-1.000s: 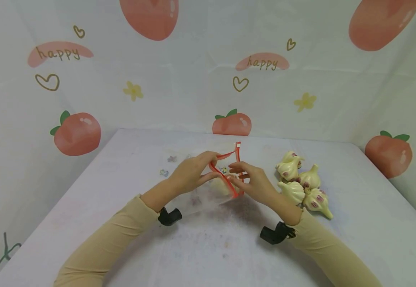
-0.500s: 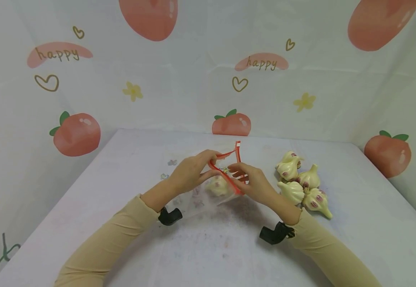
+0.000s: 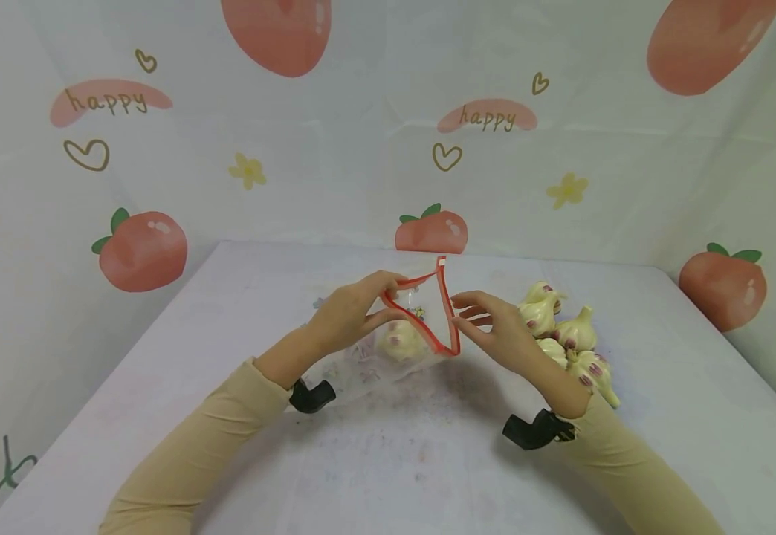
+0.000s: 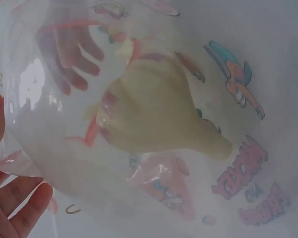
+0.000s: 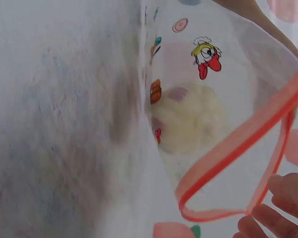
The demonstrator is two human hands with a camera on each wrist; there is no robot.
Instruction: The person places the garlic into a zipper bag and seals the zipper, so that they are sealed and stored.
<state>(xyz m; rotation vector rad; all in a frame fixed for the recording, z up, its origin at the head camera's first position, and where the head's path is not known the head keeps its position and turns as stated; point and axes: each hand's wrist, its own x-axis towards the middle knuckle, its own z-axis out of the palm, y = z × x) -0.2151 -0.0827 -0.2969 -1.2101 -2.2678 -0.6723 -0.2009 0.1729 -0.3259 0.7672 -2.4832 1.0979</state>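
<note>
A clear zip bag (image 3: 431, 303) with a red-edged mouth and cartoon prints hangs above the table, its mouth spread and facing right. One garlic bulb (image 4: 149, 104) lies inside; the left wrist view shows it through the plastic. My left hand (image 3: 348, 312) grips the left end of the red edge between thumb and fingers. Beside the mouth's right side is my right hand (image 3: 495, 327), its fingers loosely bent and holding nothing. In the right wrist view, its fingertips (image 5: 260, 213) are close to the red rim (image 5: 228, 153); I cannot tell if they touch it.
Several garlic bulbs (image 3: 575, 334) sit grouped on the table to the right, partly behind my right hand. The pale table (image 3: 374, 475) meets a white cloth backdrop (image 3: 348, 148) printed with peaches, hearts and words.
The right hand has come out of the bag's mouth and moved right. The garlic bulb now shows plainly inside the bag. My left hand has shifted slightly left and up with the bag.
</note>
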